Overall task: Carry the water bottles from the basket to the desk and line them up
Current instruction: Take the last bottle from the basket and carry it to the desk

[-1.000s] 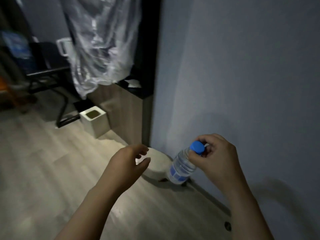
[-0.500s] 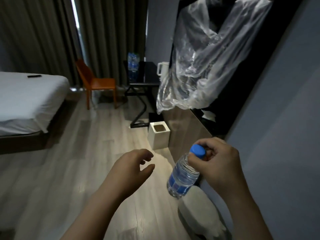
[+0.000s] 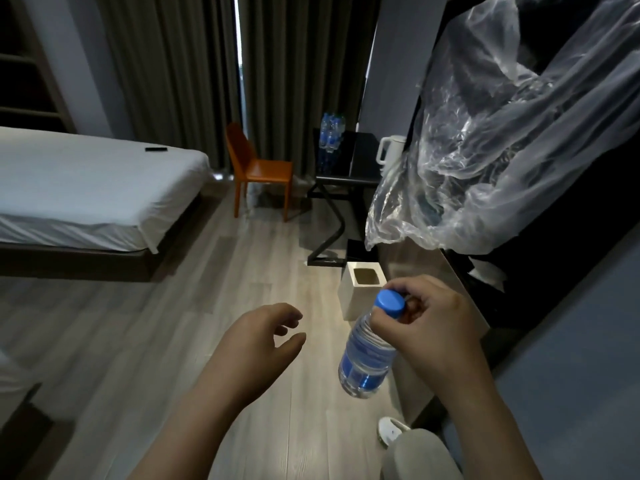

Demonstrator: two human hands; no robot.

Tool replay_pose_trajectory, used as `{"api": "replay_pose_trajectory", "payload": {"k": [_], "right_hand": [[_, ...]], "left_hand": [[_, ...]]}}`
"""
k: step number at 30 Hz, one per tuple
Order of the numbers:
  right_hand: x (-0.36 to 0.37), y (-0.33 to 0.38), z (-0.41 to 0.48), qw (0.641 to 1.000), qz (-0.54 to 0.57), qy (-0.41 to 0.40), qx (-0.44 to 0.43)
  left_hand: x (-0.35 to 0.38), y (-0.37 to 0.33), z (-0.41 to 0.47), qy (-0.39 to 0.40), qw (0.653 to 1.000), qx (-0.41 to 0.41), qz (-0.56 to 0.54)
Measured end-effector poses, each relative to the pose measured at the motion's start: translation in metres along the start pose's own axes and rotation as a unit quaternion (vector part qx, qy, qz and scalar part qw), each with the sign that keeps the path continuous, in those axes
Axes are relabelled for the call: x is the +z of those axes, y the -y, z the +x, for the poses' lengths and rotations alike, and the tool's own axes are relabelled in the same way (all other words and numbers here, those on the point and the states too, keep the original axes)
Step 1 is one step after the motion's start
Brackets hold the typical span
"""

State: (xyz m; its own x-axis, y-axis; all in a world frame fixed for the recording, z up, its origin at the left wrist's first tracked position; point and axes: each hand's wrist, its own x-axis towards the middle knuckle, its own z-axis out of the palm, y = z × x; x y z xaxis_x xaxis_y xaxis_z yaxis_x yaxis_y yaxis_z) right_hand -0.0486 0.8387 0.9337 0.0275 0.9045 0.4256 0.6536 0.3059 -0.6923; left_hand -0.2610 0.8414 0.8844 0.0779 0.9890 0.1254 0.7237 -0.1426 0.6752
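My right hand (image 3: 429, 327) grips a clear water bottle (image 3: 367, 358) by its neck, just under the blue cap; the bottle hangs tilted over the wooden floor. My left hand (image 3: 258, 337) floats to its left, fingers loosely apart and holding nothing. Far across the room stands the black desk (image 3: 349, 174), with several blue-labelled water bottles (image 3: 330, 135) grouped at its back left corner. No basket shows in this view.
A white kettle (image 3: 389, 154) stands on the desk's right side. An orange chair (image 3: 258, 168) sits left of the desk, a white bed (image 3: 86, 181) further left. A white bin (image 3: 362, 289) and a low cabinet under draped plastic sheeting (image 3: 502, 133) line the right wall.
The view has swung from the grey wall and floor toward the room, bringing the bed, chair and desk into sight. The bottle stays in my right hand; my left hand stays empty.
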Motion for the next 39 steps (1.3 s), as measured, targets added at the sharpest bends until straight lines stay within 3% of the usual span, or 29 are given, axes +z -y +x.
{"api": "replay_pose_trajectory", "payload": {"k": [19, 39], "right_hand": [[0.192, -0.006, 0.251, 0.998, -0.012, 0.007, 0.055], [0.306, -0.076, 0.585, 0.999, -0.032, 0.029, -0.001]], "left_hand": [[-0.093, 0.121, 0.282, 0.023, 0.999, 0.015, 0.031], [-0.118, 0.182, 0.623, -0.029, 0.998, 0.027, 0.045]]}}
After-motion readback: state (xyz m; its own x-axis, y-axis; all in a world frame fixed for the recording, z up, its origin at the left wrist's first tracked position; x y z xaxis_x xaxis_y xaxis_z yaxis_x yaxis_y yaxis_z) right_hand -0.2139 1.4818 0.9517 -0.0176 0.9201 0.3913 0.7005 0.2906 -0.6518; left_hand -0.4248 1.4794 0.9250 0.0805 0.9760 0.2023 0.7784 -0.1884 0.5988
